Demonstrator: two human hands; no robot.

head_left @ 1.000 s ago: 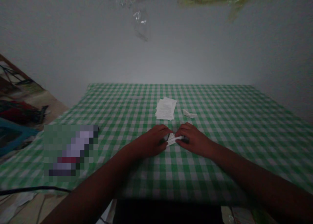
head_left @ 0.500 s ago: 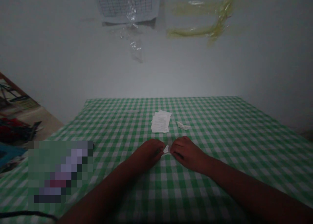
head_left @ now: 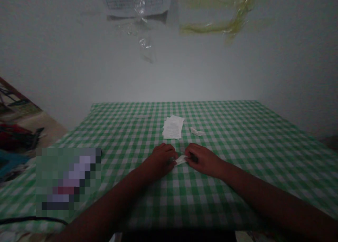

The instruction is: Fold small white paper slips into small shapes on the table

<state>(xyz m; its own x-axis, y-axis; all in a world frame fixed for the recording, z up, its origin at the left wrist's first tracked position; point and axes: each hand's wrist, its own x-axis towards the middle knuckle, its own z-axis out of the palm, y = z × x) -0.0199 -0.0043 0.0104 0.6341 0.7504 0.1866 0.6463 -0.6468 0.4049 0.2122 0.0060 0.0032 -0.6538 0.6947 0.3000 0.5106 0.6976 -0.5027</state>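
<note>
Both hands were down on the cloth (head_left: 237, 136), knuckles up, meeting at the middle of the table's near half. The left hand (head_left: 161, 159) had its fingers curled onto the left end of the slip (head_left: 181, 160). The right hand (head_left: 202, 160) was pinched onto the right end. So both grips were closed on that one small strip of white paper, as far as the dim light showed. The slip lay flat or nearly flat on the cloth between the two sets of fingertips, with only a short length of it showing.

At twelve o'clock from the hands sat the stack (head_left: 173, 127), a few printed sheets, apart from the fingers. At one o'clock lay a scrap (head_left: 197, 131), just beside the stack and loose on the cloth. Off at eight o'clock a cable (head_left: 26, 220) ran along the table's edge.

The risk, as I judged it, was a tear. The paper looked thin, both ends were held, and any outward or uneven pull could have split it in the middle. The poor light was another worry, since an edge or crease would have been hard to line up. A hand sliding forward could also have knocked the stack askew or flicked the scrap away. The cloth itself could have bunched under pressing fingers and dragged the slip crooked.
</note>
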